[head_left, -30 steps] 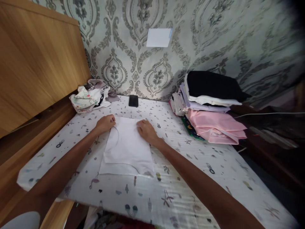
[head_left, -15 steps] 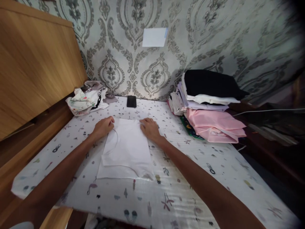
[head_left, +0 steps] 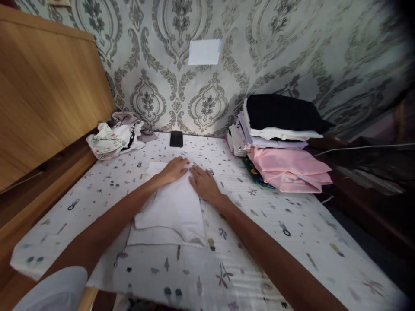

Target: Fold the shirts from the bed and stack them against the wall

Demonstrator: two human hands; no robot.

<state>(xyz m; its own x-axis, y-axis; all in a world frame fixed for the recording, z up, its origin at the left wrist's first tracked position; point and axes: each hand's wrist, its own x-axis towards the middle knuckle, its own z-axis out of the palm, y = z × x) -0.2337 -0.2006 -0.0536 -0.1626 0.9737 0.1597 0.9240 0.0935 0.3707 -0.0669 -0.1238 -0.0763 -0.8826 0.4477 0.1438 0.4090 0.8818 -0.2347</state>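
Note:
A white folded garment (head_left: 171, 211) lies flat on the patterned sheet in front of me, its lower edge in uneven layers. My left hand (head_left: 175, 169) rests across its upper part, fingers stretched toward the right and lying on the cloth. Just beside it, my right hand (head_left: 205, 183) lies palm down over the garment's upper right edge with its fingers extended. The fingertips of both hands almost meet. Part of the garment is hidden under my left hand and forearm.
A stack of folded clothes, with a black piece (head_left: 285, 113) on top and a pink one (head_left: 288, 166) in front, stands at the right. Crumpled clothes (head_left: 112, 137) lie at the back left by a wooden cabinet (head_left: 52, 82). A black flat object (head_left: 176, 138) sits near the wall.
My left hand has moved right from the garment's upper left corner to beside my right hand. My right hand stays near the upper right edge. The view has shifted slightly.

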